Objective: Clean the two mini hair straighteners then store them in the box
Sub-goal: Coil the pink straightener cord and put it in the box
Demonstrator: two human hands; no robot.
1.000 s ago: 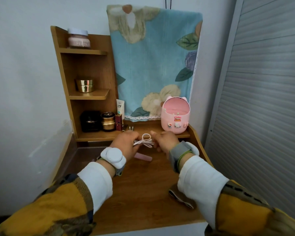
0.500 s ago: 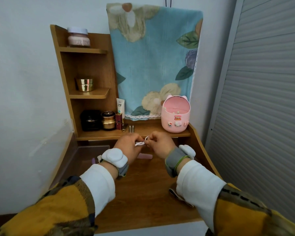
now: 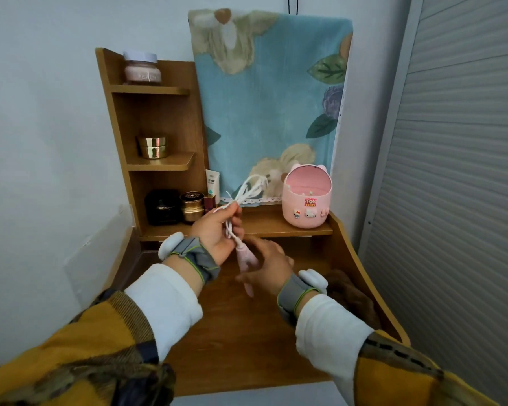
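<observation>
Left hand (image 3: 217, 232) closed on bundled white cord (image 3: 248, 190) of small pink hair straightener (image 3: 245, 260), dangling left of round pink plastic box (image 3: 307, 205); right hand (image 3: 272, 263) open beside it.

We see a wooden tabletop (image 3: 247, 341) with a stepped wooden shelf unit (image 3: 115, 118) holding a pale pink jar (image 3: 142, 70), a gold jar (image 3: 153, 147), a black box (image 3: 162, 207) and a white tube (image 3: 212, 186), beside a blue floral cloth (image 3: 270, 106).

Soft even light, hands motion-blurred, edges warped
</observation>
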